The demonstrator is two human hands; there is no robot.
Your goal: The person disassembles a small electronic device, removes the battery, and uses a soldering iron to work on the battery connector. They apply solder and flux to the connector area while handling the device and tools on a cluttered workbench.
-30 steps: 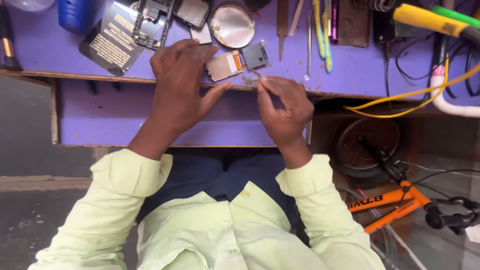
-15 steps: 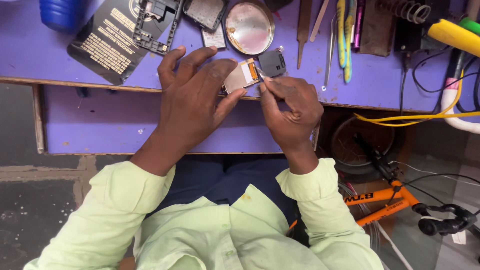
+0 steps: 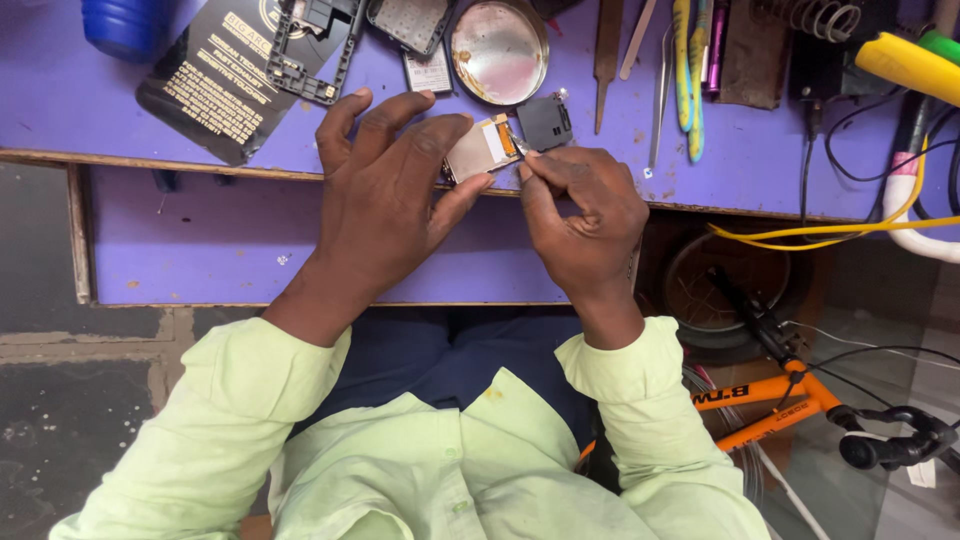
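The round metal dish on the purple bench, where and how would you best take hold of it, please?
Probably by the rim of the dish, pinched from above. It lies flat, open side up, so only the raised rim gives the fingers an edge. Its near side faces bare bench; phone parts crowd the left.

Purple-painted wooden workbench top (image 3: 760, 150); pale green cotton shirt sleeves (image 3: 240, 420); silver-grey small rectangular part with orange strip (image 3: 482, 146); black square module (image 3: 545, 122); orange-framed small bicycle (image 3: 770, 400); yellow cable (image 3: 810, 232); blue plastic container (image 3: 125, 25); black printed card with gold lettering (image 3: 215, 85).
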